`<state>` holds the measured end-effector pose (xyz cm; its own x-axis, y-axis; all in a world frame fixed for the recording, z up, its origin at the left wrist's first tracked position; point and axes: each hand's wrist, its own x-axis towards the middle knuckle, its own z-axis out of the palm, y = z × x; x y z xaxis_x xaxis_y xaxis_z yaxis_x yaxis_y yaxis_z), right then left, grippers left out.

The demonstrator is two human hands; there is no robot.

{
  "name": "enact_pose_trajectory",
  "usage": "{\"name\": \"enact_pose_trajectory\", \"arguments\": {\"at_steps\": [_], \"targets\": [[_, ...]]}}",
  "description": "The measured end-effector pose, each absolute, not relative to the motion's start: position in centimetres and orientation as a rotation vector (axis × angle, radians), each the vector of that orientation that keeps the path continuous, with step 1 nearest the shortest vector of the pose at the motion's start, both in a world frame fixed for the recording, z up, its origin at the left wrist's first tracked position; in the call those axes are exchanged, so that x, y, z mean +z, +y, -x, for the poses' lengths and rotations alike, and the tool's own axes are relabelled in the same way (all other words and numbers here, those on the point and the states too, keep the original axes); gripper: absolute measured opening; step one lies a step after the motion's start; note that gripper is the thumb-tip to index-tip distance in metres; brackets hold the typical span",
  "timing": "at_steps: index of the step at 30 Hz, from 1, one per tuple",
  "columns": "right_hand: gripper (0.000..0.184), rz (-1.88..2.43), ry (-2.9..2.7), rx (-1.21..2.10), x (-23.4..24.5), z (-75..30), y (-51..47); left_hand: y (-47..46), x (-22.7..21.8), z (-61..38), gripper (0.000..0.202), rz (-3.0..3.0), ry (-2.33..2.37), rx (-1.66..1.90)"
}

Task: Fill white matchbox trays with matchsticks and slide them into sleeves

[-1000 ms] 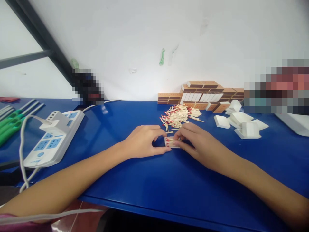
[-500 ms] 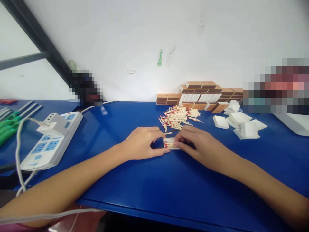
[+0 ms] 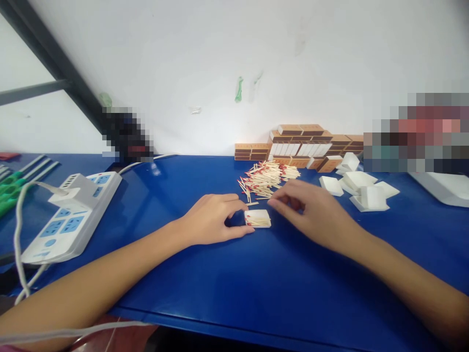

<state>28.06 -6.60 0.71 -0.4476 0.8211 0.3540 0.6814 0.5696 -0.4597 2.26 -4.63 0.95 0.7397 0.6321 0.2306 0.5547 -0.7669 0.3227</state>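
A small white matchbox tray (image 3: 263, 215) lies on the blue table, open side up, with several red-tipped matches (image 3: 258, 221) along its near side. My left hand (image 3: 216, 220) grips the tray's left end between thumb and fingers. Just off the tray's upper right corner is my right hand (image 3: 298, 205), its thumb and fingertips drawn together; no match shows sticking out of them. Behind the tray spreads a loose pile of matches (image 3: 266, 178), and one match lies apart between pile and tray.
Brown matchboxes (image 3: 300, 142) are stacked against the wall. White empty trays (image 3: 366, 188) lie scattered at the right. A white power strip (image 3: 86, 220) with a cable stands at the left, near green-handled tools (image 3: 10, 190). The table's front edge (image 3: 205, 325) runs below my arms.
My right hand has drawn back from the tray, up and to the right, leaving the tray's right end uncovered. My left hand keeps its hold on the tray.
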Motion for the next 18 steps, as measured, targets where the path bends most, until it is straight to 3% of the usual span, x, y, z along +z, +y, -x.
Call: {"name": "enact_pose_trajectory", "arguments": {"at_steps": [5, 12, 18], "targets": [[0.027, 1.423, -2.151, 0.080, -0.2, -33.1, -2.6, -4.6, 1.0, -2.3, 0.035, -2.717, 0.946, 0.461], [0.039, 1.522, -2.157, 0.130, -1.9, -35.1, 0.2, -4.6, 1.0, -2.3, 0.036, -2.737, 0.947, 0.474], [0.039, 1.501, -2.198, 0.137, -2.4, -34.8, 0.2, -4.6, 1.0, -2.3, 0.036, -2.746, 0.943, 0.453]]}}
